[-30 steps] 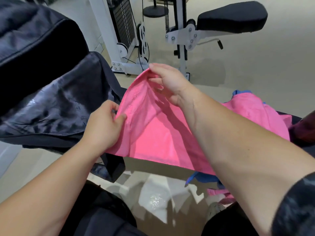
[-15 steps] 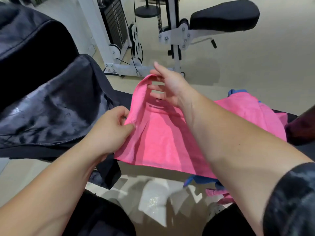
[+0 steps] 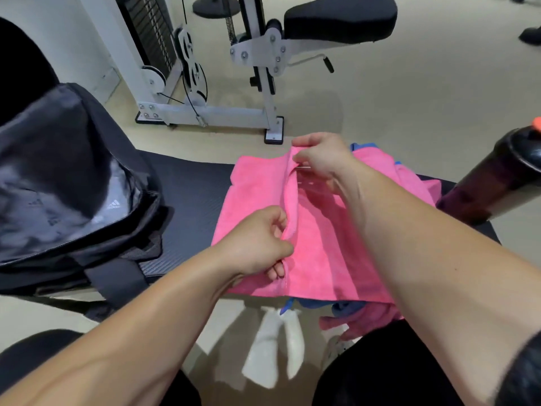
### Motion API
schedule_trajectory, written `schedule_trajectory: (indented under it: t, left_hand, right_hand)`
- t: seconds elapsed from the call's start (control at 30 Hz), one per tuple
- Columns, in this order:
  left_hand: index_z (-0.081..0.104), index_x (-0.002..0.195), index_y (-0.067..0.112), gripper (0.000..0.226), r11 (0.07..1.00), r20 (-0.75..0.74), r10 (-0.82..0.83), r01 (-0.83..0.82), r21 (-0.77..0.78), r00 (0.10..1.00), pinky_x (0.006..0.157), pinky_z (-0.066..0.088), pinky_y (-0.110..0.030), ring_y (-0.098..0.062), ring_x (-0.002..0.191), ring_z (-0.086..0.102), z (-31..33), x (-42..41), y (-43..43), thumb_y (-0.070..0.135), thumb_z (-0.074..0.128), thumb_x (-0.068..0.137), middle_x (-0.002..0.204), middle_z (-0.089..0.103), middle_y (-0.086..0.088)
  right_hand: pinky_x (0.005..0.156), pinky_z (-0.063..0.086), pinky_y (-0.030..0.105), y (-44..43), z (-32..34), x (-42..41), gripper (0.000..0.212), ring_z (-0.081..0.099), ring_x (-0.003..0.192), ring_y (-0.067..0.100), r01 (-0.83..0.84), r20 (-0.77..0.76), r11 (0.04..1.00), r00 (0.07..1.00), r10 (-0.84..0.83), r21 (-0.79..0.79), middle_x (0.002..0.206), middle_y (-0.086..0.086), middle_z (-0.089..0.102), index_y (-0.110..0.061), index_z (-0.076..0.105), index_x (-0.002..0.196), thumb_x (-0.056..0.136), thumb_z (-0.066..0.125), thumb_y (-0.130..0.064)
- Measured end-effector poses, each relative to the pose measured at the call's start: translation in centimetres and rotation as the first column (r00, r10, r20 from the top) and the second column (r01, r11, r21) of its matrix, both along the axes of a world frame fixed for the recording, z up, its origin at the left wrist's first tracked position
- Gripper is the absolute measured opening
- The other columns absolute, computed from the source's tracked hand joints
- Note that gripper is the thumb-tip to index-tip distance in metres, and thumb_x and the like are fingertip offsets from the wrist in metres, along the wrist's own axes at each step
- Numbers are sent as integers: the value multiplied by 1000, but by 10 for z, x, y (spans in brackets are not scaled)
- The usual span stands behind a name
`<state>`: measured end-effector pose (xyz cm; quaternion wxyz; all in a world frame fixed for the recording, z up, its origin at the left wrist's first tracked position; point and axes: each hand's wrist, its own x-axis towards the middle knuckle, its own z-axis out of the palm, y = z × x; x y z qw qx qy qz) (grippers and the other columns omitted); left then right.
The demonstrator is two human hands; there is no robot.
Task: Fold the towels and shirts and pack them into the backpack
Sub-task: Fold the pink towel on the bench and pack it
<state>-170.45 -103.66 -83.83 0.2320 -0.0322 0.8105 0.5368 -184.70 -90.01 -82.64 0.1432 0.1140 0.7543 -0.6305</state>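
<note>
A pink towel (image 3: 322, 244) lies spread on a black padded bench (image 3: 190, 189). My left hand (image 3: 257, 244) pinches the near end of a folded edge running down its middle. My right hand (image 3: 322, 159) pinches the far end of that same edge. The black backpack (image 3: 67, 183) stands on the bench to the left, its top unzipped and its grey lining showing. More pink and blue cloth (image 3: 409, 177) is bunched under and behind the towel at the right, mostly hidden by my right forearm.
A dark bottle (image 3: 497, 183) with an orange cap stands at the right end of the bench. A white weight machine (image 3: 205, 83) with a black seat pad stands on the beige floor beyond. My dark-clad knees fill the bottom of the view.
The towel was held up in the air by both hands; now it has been brought down onto the bench and a fold laid across it. The view has tilted down.
</note>
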Motion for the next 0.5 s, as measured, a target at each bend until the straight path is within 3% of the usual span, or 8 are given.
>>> schedule_trajectory:
  t: [0.1,0.13,0.23,0.33,0.4,0.43,0.5]
  left_hand:
    - [44,89,16,33,1000,46,-4,3,23,999,43,52,-33,-23,43,60,-9,0,6,-15,51,84,66,44,-9]
    - [44,89,16,34,999,54,-8,6,37,999,45,52,-33,-24,44,61,-11,0,9,-16,51,83,65,44,-8]
    - [46,90,18,33,996,71,-18,12,88,997,55,52,-43,-29,49,61,-13,-1,20,-13,52,81,59,49,-7]
    - [48,94,19,34,988,58,18,-27,150,998,59,52,-46,-29,50,60,-14,-2,35,-11,55,81,58,53,-7]
    - [49,105,18,34,982,43,28,-36,184,999,57,55,-42,-28,52,62,-14,-1,46,-8,61,88,65,55,-8]
    - [48,114,17,35,978,56,24,-35,205,998,59,56,-43,-28,55,63,-15,0,51,-3,64,91,71,57,-8]
    - [45,131,18,42,978,96,18,-37,207,995,61,56,-42,-31,62,64,-21,2,54,9,65,95,82,58,-9]
  right_hand:
    - [64,58,43,7,-10,6,55,58,54,22,-63,63,996,996,59,61,78,11,60,-13,61,131,87,47,18]
    - [61,57,43,8,-9,6,56,56,53,23,-62,47,996,997,59,66,73,12,61,-13,60,132,86,47,16]
    - [44,41,26,16,2,5,43,52,44,20,-22,-29,1000,999,21,-21,59,8,62,-8,63,125,84,60,6]
    - [44,47,24,29,13,3,28,64,50,14,-27,-110,999,994,29,18,84,9,70,-12,66,114,86,73,-8]
    - [65,54,27,40,8,-1,42,72,78,17,-79,-139,974,984,110,211,110,7,69,-11,64,125,85,76,-17]
    - [81,51,26,44,3,-4,56,69,100,20,-126,-138,903,970,199,412,124,6,65,-10,58,136,85,77,-24]
    - [104,39,27,49,-8,-4,71,51,132,26,-181,-104,657,923,370,731,147,10,49,-10,49,146,85,74,-37]
